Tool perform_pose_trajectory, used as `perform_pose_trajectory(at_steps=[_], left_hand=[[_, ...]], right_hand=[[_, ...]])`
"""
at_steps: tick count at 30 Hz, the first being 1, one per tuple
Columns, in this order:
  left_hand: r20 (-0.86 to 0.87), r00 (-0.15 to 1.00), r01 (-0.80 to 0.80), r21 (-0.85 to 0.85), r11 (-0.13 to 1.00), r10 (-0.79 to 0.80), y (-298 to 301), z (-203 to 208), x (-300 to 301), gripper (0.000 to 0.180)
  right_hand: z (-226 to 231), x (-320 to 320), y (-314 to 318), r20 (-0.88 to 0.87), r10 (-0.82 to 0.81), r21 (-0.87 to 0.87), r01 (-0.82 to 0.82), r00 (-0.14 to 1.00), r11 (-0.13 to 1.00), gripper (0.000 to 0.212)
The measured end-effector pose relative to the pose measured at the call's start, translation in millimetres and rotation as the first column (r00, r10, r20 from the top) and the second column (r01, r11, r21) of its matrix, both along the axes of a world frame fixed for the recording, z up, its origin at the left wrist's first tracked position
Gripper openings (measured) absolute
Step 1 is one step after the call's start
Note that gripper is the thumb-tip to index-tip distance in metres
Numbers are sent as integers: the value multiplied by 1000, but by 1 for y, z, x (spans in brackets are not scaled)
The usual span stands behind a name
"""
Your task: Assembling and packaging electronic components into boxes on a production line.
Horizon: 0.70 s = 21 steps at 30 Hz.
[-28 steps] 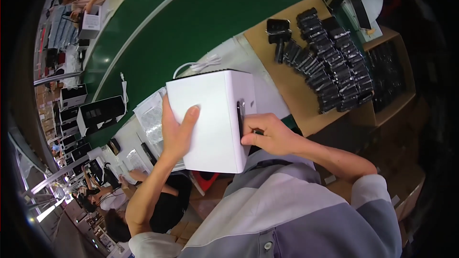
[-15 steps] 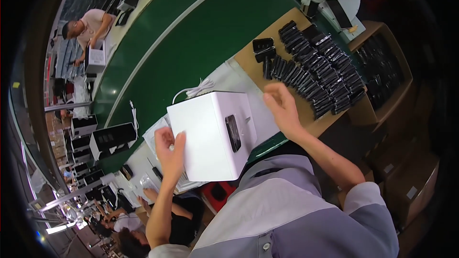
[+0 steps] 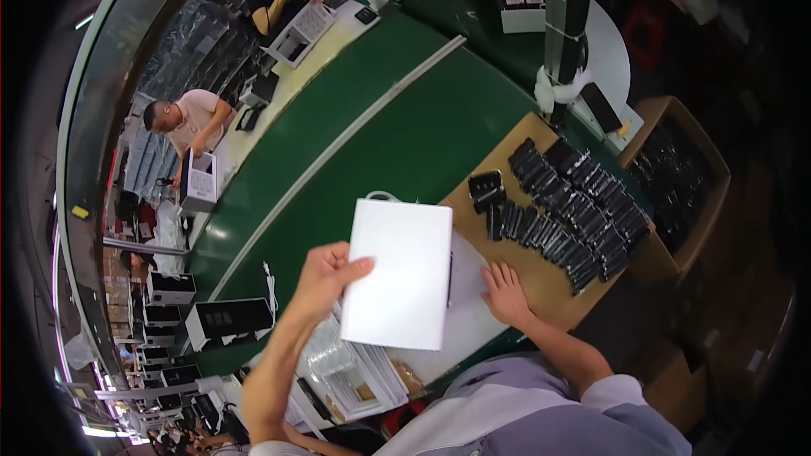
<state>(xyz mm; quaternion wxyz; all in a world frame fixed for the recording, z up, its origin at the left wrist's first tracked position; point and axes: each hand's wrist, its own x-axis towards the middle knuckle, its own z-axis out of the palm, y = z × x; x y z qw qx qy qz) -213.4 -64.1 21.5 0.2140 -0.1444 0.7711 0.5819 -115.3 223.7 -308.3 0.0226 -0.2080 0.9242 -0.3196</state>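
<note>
- Steadying the white box [image 3: 404,295], left of the cardboard [image 3: 547,281], seems the step; left hand [image 3: 328,275] clamps its left edge.
- Right hand [image 3: 504,294], fingers apart, is near black packets [image 3: 566,207].
- Next move probably needs firm support.

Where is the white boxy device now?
In the head view, the white boxy device is near the middle, its left edge in the left hand, left of the cardboard sheet.

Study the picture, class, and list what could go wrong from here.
1. The white box might slip or tip, as only the left hand holds it, by one side.
2. The white cable looping behind its top edge could snag.
3. The right hand, near the black packets, might nudge some loose.
</note>
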Motion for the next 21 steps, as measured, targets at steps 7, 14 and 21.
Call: perform_pose_trajectory(at_steps=[7, 14, 21], left_hand=[[-108, 994, -9, -122, 992, -4, -81, 5, -209, 20], [-368, 929, -75, -92, 993, 36, -190, -62, -443, 21], [-545, 784, -300, 88, 950, 298, -363, -108, -598, 44]], right_hand=[[-4, -14, -4, 8, 33, 198, -35, 999, 980, 57], [-3, -21, -14, 96, 2, 263, -27, 995, 964, 57], [-21, -21, -27, 100, 29, 296, -57, 995, 953, 60]])
